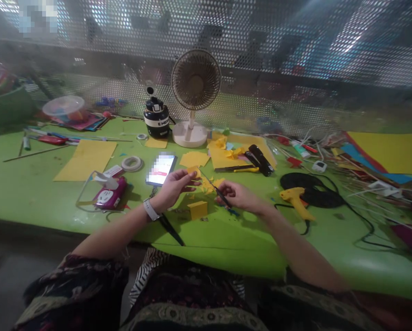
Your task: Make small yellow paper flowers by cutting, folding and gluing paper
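My left hand [174,186] pinches a small piece of yellow paper [193,173] between thumb and fingers. In my right hand [238,195] is a pair of scissors [221,195], its blades pointing up and left toward that paper. Whether the blades touch it I cannot tell. Yellow paper scraps [208,185] lie on the green table between and under my hands. Nearer to me is a folded yellow paper piece [198,210]. A phone [161,168] with a lit screen lies just beyond my left hand, and a cut yellow sheet [194,159] lies past the scraps.
A fan [196,80] and a dark bottle [157,120] stand at the back. On the right are a yellow glue gun [297,202], a coiled black cable [316,191] and a stapler [261,160]. A tape roll [132,158] and purple box [112,193] sit on the left.
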Demonstrator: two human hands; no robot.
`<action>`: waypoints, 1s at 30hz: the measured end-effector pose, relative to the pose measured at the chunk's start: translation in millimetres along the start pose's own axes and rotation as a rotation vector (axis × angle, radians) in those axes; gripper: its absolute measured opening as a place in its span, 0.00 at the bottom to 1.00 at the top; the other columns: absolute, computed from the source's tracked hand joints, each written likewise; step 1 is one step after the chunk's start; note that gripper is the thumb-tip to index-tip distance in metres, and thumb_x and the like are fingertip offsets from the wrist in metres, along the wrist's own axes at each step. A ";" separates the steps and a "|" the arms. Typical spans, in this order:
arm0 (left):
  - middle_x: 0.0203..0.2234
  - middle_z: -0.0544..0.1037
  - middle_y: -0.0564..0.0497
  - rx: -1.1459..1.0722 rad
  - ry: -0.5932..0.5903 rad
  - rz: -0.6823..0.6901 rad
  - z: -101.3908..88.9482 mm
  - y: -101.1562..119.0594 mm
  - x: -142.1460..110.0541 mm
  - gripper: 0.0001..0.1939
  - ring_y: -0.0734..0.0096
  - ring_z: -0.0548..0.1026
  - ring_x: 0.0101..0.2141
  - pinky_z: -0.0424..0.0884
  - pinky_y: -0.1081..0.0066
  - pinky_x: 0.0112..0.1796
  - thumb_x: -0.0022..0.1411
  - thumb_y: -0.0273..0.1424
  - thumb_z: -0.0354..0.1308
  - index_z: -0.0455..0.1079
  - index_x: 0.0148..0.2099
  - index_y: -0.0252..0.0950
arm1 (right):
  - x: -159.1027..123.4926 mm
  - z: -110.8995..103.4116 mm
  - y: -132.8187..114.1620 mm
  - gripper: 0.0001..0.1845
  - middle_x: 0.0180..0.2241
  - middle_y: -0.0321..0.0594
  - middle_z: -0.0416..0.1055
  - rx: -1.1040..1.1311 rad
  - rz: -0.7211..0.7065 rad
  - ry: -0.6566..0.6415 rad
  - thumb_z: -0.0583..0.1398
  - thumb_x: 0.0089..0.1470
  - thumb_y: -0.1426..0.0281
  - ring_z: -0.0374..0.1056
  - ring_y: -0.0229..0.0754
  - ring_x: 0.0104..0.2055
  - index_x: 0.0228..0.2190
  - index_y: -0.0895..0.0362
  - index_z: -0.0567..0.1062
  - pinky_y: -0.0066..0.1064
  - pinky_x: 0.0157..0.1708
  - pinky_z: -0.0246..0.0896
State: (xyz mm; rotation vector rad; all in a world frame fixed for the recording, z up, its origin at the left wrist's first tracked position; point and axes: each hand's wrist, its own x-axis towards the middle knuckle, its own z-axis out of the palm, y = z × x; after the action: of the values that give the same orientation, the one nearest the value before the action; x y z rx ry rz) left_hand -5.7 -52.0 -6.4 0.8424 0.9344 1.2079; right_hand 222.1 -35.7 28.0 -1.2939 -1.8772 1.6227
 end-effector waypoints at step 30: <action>0.35 0.83 0.44 0.033 -0.016 0.081 0.6 -10.5 -0.7 0.19 0.67 0.83 0.34 0.77 0.70 0.36 0.53 0.40 0.70 0.69 0.37 0.32 | 5.6 12.3 6.2 0.30 0.23 0.29 0.64 0.027 -0.020 0.027 0.73 0.31 0.51 0.61 0.34 0.25 0.27 0.56 0.67 0.29 0.25 0.57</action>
State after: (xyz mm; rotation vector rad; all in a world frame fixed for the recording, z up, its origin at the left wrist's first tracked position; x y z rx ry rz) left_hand -1.2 -54.4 -15.6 0.9225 0.9164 1.2565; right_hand 212.5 -39.0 17.2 -1.2763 -1.8400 1.6072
